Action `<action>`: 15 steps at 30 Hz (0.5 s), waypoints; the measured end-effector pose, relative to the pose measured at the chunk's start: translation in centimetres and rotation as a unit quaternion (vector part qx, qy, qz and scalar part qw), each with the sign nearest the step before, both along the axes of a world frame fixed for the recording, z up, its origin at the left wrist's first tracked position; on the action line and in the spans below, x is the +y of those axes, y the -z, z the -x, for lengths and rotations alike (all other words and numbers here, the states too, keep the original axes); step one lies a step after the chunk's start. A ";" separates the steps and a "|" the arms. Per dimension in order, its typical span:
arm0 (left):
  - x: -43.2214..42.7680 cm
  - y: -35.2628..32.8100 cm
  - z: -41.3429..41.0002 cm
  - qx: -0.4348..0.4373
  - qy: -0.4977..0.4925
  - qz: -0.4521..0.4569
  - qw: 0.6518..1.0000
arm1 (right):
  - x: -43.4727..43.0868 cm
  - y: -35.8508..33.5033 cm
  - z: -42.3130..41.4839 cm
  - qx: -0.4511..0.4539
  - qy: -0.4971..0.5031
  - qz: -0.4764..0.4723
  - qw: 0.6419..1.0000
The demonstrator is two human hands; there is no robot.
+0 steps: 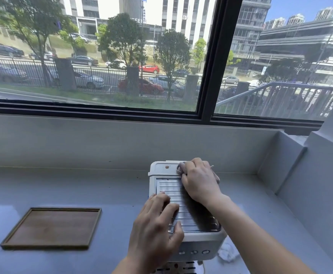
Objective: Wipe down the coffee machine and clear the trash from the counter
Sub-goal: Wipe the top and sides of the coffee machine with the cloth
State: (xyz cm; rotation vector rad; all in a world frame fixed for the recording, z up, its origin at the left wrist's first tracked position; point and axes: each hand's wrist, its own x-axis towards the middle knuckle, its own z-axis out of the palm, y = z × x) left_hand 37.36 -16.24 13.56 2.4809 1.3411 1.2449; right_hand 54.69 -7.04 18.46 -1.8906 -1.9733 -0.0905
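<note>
A white coffee machine with a ribbed metal top stands on the grey counter, seen from above. My right hand presses a pinkish cloth onto the machine's back right top; the cloth shows at both sides of the hand. My left hand lies flat on the front left of the ribbed top, fingers spread, holding nothing. A crumpled white tissue lies on the counter just right of the machine's front, partly hidden by my right forearm.
A flat wooden tray lies on the counter to the left of the machine. A low grey wall runs behind the counter under a wide window, and a stepped grey wall closes off the right side.
</note>
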 end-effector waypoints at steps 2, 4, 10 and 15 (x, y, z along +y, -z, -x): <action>0.1 0.2 -0.1 -0.005 0.001 -0.006 1.000 | -2.3 0.9 0.4 0.001 -0.069 -0.033 0.997; 0.2 0.2 -0.1 -0.011 0.002 -0.010 1.000 | -3.3 1.1 -0.3 0.008 -0.102 -0.018 0.995; 0.2 0.5 0.0 -0.021 0.004 -0.016 1.000 | -0.8 0.3 1.7 0.031 -0.076 -0.020 0.996; 0.1 1.0 -0.1 -0.086 -0.009 -0.033 0.996 | -1.4 0.0 4.3 0.057 -0.206 -0.027 0.977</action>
